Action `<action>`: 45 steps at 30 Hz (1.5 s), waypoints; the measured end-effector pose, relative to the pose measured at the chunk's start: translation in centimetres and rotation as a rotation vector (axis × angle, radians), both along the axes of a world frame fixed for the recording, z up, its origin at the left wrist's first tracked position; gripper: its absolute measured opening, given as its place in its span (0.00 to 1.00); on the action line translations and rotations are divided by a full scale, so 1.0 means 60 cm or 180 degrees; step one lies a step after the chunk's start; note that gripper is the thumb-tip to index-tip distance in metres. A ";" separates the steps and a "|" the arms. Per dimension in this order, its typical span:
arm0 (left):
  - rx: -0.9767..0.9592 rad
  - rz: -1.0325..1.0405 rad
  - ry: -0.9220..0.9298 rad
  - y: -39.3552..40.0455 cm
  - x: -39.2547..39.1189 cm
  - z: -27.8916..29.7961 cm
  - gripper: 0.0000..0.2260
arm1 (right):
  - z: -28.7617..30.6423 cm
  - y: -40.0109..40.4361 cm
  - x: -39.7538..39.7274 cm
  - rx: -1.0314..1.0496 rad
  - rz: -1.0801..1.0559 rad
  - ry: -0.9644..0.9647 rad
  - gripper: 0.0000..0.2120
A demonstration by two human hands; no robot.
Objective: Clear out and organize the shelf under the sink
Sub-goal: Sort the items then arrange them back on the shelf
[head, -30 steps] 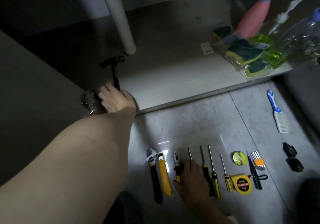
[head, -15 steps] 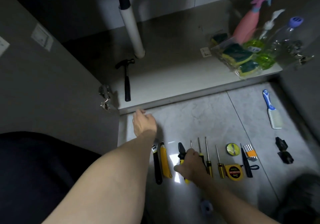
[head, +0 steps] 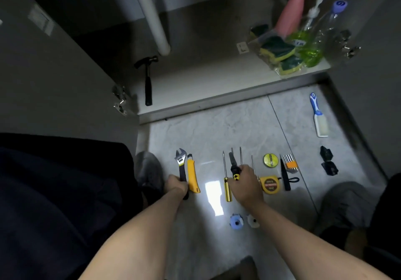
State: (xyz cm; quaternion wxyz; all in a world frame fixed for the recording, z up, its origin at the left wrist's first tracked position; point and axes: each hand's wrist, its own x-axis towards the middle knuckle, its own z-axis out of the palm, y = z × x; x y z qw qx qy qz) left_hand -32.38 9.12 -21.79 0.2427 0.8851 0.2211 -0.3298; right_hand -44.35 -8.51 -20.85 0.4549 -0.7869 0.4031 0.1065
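On the floor tiles lies a row of tools. My left hand (head: 176,185) grips the black handle of the adjustable wrench (head: 181,163), beside the yellow utility knife (head: 192,177). My right hand (head: 246,185) holds the pliers (head: 234,167) by their black and yellow handles, among several screwdrivers; one yellow-handled screwdriver (head: 226,182) lies just left of it. A black hammer (head: 148,80) lies on the shelf (head: 206,88) under the sink, near its left front corner.
A white drain pipe (head: 155,23) stands on the shelf. Sponges in a bag (head: 280,52), a pink spray bottle (head: 291,15) and clear bottles (head: 321,32) crowd its right end. A tape measure (head: 270,184), green tape roll (head: 270,160), brush (head: 318,117) and black fittings (head: 328,160) lie on the floor.
My left hand left the hammer on the shelf, drew back to the floor and took hold of the wrench handle. My right hand closed on the pliers and shifted right.
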 end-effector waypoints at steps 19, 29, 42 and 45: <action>-0.0079 0.0619 -0.0150 -0.036 0.037 0.003 0.11 | -0.021 0.008 -0.004 0.0293 -0.0334 -0.0237 0.09; -0.0618 0.0585 -0.1167 -0.087 0.125 0.091 0.16 | 0.039 0.001 0.111 0.0145 -0.0182 -0.0912 0.17; -0.0126 -0.0152 -0.1378 -0.168 0.481 0.147 0.15 | 0.140 -0.152 0.475 -0.1046 0.0922 -0.0697 0.23; 0.0001 -0.0410 -0.1429 -0.167 0.522 0.137 0.15 | 0.122 -0.152 0.527 -0.1002 0.0845 -0.0682 0.25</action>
